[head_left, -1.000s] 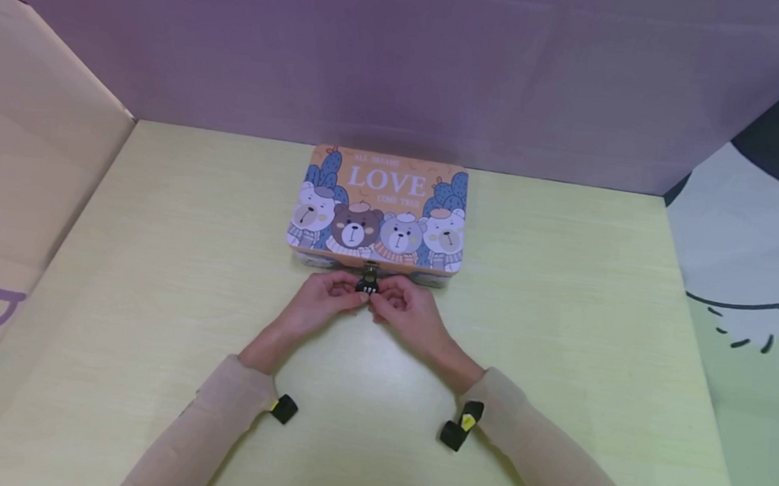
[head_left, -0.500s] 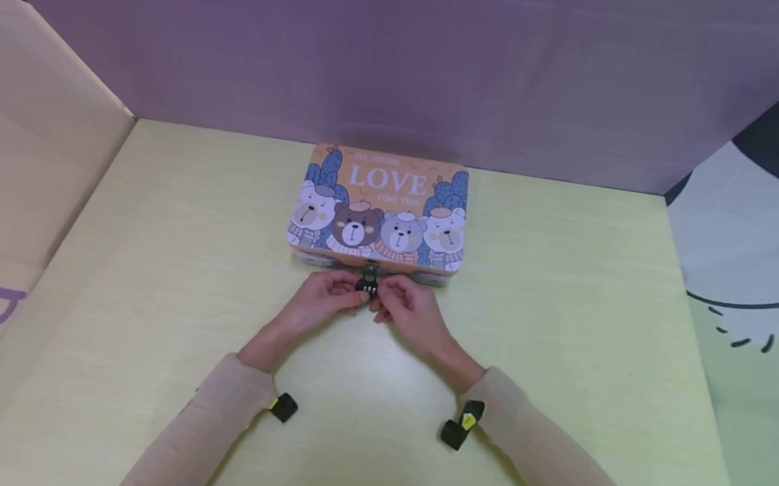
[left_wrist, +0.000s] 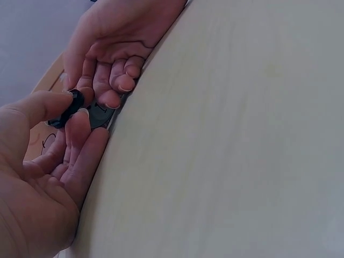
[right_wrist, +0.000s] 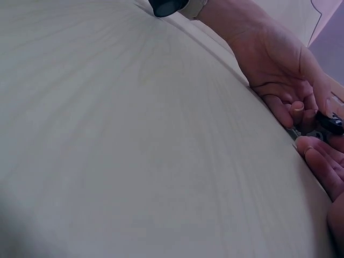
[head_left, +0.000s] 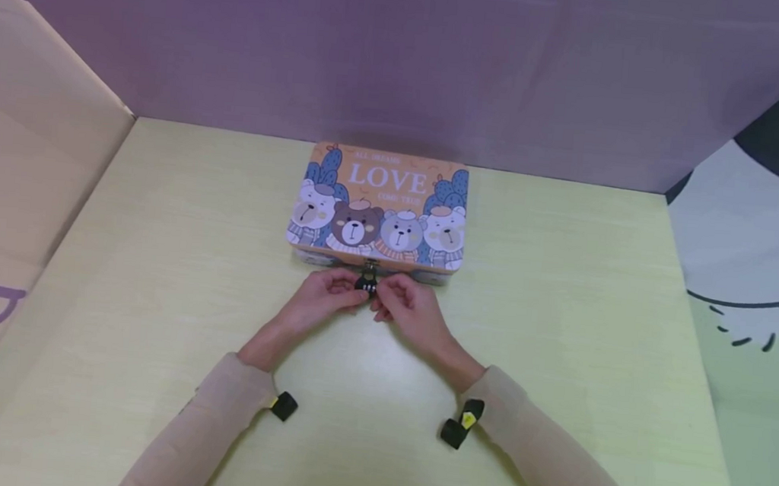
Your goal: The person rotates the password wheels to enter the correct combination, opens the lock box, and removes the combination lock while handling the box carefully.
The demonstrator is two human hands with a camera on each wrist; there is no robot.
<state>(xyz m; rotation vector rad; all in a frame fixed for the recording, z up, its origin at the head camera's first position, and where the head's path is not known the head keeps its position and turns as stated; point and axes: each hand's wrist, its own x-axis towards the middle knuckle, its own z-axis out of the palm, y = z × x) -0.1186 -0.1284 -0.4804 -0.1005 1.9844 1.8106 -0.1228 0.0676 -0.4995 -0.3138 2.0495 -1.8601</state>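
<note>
The black combination padlock [head_left: 366,286] has its shackle pointing away from the person, towards the metal clasp [head_left: 372,264] on the front of a tin box [head_left: 378,205], and its body towards the person. Its pale number dials form a short row running left to right; the digits are too small to read, and whether the shackle is fastened cannot be told. The box's long axis also runs left to right, roughly parallel with the back wall [head_left: 404,61]; its clasp side faces the person, and the word LOVE on the orange bear-printed lid reads upright from there.

The tabletop [head_left: 563,310] is pale, with a faint wood grain. The purple-grey back wall stands just behind the box. A cream panel [head_left: 21,130] with coloured letters rises on the left, and a panel [head_left: 753,241] with a large black-and-white cartoon print on the right.

The padlock lies between the two hands, directly in front of the box and near the middle of its front. The left hand [head_left: 323,296] pinches its left side between thumb and fingers. The right hand [head_left: 414,311] holds its right side with thumb and forefinger brought close together, the other fingers curled beneath. Both wrists carry small black devices [head_left: 284,406] below beige sleeves [head_left: 544,453].
</note>
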